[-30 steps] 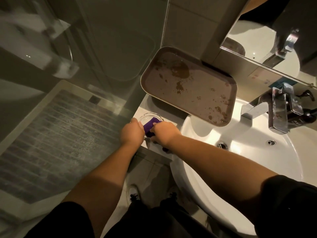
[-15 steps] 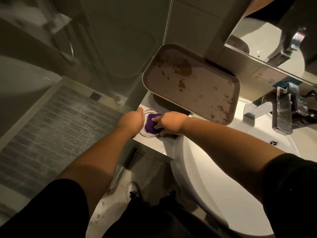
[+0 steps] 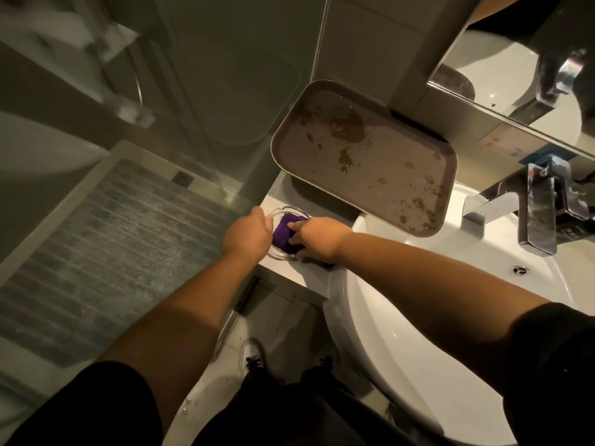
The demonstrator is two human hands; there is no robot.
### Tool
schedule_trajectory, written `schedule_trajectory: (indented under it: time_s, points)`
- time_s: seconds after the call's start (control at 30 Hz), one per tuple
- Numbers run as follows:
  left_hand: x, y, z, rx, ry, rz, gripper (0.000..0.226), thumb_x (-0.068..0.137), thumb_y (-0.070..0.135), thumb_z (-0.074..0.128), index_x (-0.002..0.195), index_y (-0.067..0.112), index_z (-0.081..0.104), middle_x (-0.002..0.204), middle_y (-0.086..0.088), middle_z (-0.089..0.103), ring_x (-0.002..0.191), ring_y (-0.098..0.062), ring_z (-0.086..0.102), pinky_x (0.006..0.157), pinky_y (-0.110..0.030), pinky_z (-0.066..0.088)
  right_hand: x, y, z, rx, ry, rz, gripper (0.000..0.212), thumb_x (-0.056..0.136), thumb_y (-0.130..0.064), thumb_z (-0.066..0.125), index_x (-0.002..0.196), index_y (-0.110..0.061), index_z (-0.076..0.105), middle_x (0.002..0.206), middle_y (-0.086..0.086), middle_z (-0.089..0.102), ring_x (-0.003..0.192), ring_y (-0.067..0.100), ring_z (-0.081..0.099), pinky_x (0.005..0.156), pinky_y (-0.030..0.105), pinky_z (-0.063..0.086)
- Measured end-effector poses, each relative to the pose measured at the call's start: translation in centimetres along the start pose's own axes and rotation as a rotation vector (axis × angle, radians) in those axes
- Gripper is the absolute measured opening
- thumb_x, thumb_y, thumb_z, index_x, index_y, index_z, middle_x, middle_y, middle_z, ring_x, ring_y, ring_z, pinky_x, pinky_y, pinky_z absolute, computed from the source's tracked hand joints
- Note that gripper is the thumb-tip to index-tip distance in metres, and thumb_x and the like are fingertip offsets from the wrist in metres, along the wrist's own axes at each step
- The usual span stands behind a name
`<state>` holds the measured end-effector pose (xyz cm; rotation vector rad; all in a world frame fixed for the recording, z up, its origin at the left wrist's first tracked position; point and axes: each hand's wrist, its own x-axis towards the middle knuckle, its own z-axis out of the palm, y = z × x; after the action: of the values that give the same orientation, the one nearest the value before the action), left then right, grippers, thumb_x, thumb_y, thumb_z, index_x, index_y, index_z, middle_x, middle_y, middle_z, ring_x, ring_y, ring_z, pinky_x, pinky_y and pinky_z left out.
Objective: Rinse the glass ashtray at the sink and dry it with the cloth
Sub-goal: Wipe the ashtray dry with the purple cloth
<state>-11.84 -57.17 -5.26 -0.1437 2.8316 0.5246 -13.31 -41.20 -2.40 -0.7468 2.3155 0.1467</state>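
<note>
Dim overall, with a warm yellowish cast. Brightest on the white basin [image 3: 418,317] at lower right, lit from above, with soft sheen along its inner curve. Hard glints on the chrome tap [image 3: 537,217] at right and on its reflection in the mirror [image 3: 515,75] at upper right. Wet shine on the brown tray [image 3: 363,156] near centre. Deep shadow beneath the tray and under the counter edge. Murky and smeared at upper left, with pale streaks of motion blur and hazy reflections in the glass partition [image 3: 225,91]. Strong wide-angle bending toward the edges, straight lines bowed. Sharpest around the frame's centre, softer and grainier in the dark lower corners
</note>
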Motion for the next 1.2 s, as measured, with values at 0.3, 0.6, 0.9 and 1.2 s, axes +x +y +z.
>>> schedule_trajectory:
  time_s: [0.3, 0.6, 0.9, 1.2]
  points:
    - [2.2, 0.5, -0.4, 0.333, -0.071, 0.196, 0.021, 0.101, 0.015, 0.037, 0.117, 0.004, 0.046, 0.103, -0.019, 0.066, 0.091, -0.039, 0.063, 0.060, -0.039, 0.038, -0.7, 0.3, -1.7, -0.150, -0.043, -0.028, 0.058, 0.099, -0.028, 0.053, 0.153, -0.019, 0.031, 0.148, 0.013, 0.046, 0.130, 0.035, 0.049, 0.111, 0.040, 0.040]
    - [-0.5, 0.5, 0.8, 0.058, 0.008, -0.057, 0.028, 0.102, 0.020, 0.039, 0.115, -0.001, 0.052, 0.108, -0.022, 0.067, 0.099, -0.041, 0.064, 0.066, -0.039, 0.041, 0.1, -2.7, -0.2, 0.211, 0.017, 0.238, 0.048, 0.093, -0.028, 0.060, 0.138, -0.016, 0.054, 0.138, 0.012, 0.057, 0.116, 0.032, 0.061, 0.096, 0.039, 0.052]
    - [1.5, -0.6, -0.4, 0.065, -0.063, 0.137, 0.034, 0.104, 0.033, 0.030, 0.115, 0.005, 0.047, 0.104, -0.023, 0.065, 0.094, -0.042, 0.061, 0.067, -0.040, 0.040, -0.6, 0.2, -1.5, -0.080, 0.003, -0.049, 0.053, 0.097, -0.033, 0.056, 0.147, -0.024, 0.042, 0.150, 0.007, 0.046, 0.129, 0.033, 0.050, 0.110, 0.041, 0.040]
    - [0.9, 1.1, 0.1, 0.139, -0.085, -0.025, 0.026, 0.095, 0.007, 0.041, 0.120, 0.002, 0.046, 0.112, -0.021, 0.065, 0.103, -0.041, 0.062, 0.067, -0.040, 0.042, -0.7, -2.0, -0.4, 0.196, 0.087, 0.175, 0.041, 0.094, -0.034, 0.059, 0.132, -0.020, 0.059, 0.129, 0.010, 0.063, 0.108, 0.030, 0.064, 0.092, 0.038, 0.054]
